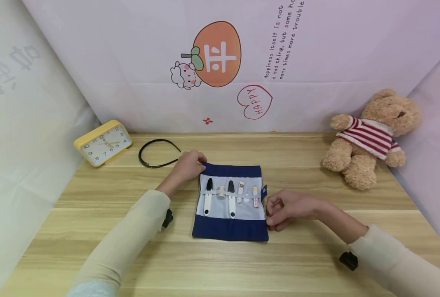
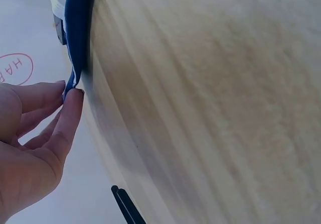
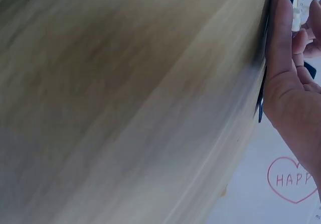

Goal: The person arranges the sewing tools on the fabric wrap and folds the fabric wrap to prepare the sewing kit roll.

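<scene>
A navy cloth roll pouch with a pale grey lining lies spread flat on the table in the head view. Under its elastic strap sit two white tools with black tips, one of them a slim white tool, a small beige spool and small pink-and-white pieces. My left hand pinches the pouch's far left corner between thumb and fingers, as the left wrist view also shows. At the pouch's right edge rests my right hand, its fingers loosely bent and one digit touching the fabric edge.
A yellow alarm clock stands at the far left, with a black headband beside it. A teddy bear in a striped top leans at the far right. Printed white cloth hangs behind the wooden table.
</scene>
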Tool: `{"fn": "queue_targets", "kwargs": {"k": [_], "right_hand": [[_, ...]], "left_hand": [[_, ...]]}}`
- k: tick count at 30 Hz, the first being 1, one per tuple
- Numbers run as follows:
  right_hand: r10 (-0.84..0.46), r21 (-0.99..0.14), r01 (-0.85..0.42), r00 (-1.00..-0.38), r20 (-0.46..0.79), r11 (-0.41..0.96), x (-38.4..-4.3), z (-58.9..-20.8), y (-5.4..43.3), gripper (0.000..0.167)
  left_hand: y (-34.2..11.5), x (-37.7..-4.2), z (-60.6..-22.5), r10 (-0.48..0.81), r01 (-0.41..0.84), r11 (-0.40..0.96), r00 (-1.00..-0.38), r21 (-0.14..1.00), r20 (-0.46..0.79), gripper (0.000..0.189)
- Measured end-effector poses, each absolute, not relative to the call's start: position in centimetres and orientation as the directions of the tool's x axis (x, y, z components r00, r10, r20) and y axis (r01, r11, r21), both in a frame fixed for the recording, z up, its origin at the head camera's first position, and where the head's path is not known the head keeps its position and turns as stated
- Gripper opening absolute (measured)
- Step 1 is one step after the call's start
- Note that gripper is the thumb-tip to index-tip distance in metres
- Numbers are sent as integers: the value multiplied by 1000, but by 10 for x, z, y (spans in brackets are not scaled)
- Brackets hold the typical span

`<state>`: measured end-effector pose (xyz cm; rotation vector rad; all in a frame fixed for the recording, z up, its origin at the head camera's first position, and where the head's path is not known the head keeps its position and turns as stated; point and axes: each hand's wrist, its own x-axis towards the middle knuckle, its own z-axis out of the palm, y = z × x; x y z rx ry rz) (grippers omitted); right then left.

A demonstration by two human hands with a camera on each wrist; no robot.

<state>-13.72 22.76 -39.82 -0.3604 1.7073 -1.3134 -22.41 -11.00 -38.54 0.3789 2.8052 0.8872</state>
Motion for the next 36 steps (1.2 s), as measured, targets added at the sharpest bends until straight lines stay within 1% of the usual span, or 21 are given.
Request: {"fn": "queue_targets", "kwargs": {"k": [4, 11, 19, 24, 26, 33, 36], "right_hand": [[-702, -877, 275, -526, -481, 395, -135, -398, 222, 22], [-697, -887, 212, -555, -454, 410, -131, -397, 215, 27], [-673, -878, 183, -579, -459, 442, -134, -394, 214, 22], [-636, -866, 163, -617, -463, 473, -143, -389, 223, 19], [-629, -862, 129, -632, -452, 490, -148, -388, 227, 17], [-633, -829, -61, -678, -374, 555, -168, -387, 235, 5], [-608, -806, -102, -713, -350, 583, -176, -385, 237, 9]], "left_hand": [[-112, -223, -386, 271, 163, 789, -958, 592, -97, 24], [-115, -221, -387, 246, 138, 788, -964, 600, -101, 24], [-123, -220, -387, 239, 123, 779, -965, 615, -109, 24], [-133, -219, -389, 254, 110, 750, -959, 653, -130, 24], [-138, -217, -389, 268, 118, 748, -954, 653, -135, 24], [-150, -211, -388, 310, 147, 775, -936, 614, -167, 26], [-154, -208, -388, 325, 151, 777, -927, 611, -184, 27]]}}
